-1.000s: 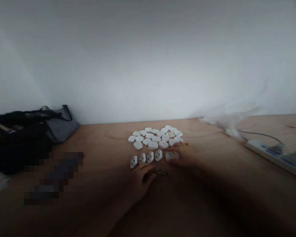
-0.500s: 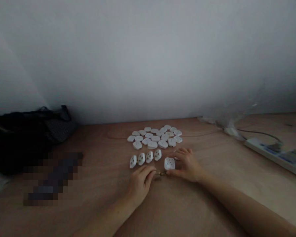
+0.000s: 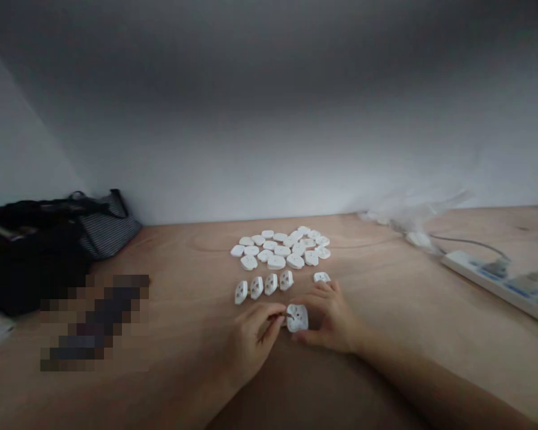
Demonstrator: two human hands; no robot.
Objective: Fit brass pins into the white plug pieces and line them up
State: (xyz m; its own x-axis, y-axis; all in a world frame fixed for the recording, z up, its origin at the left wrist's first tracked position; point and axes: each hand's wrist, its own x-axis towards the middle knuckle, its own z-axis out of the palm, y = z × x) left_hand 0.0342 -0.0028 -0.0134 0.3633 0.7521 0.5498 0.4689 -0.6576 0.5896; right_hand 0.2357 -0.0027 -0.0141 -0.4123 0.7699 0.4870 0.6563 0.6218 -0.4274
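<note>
My right hand [image 3: 334,316] has its thumb and fingers around a white plastic socket cover [image 3: 297,318], tilted with its holed face toward me. My left hand [image 3: 257,334] pinches a small, thin brass-coloured metal piece [image 3: 287,315] against the left part of that cover. The exact shape of the metal piece is too small to tell. Just beyond my right fingers lies another white cover [image 3: 321,277], partly hidden by them. A row of several white socket pieces [image 3: 271,284] stands on edge beyond my left hand.
Many loose white covers [image 3: 276,261] lie grouped farther back on the wooden table [image 3: 179,310]. At the left are a black bag [image 3: 31,257] and a pixelated dark object [image 3: 103,319]. A power strip [image 3: 475,272] with plugs and clear plastic wrap [image 3: 416,224] are at the right.
My right hand has taken hold of the white cover and brought it nearer to me and leftward. My left hand has met it with the metal piece. Another cover now shows beyond my right fingers.
</note>
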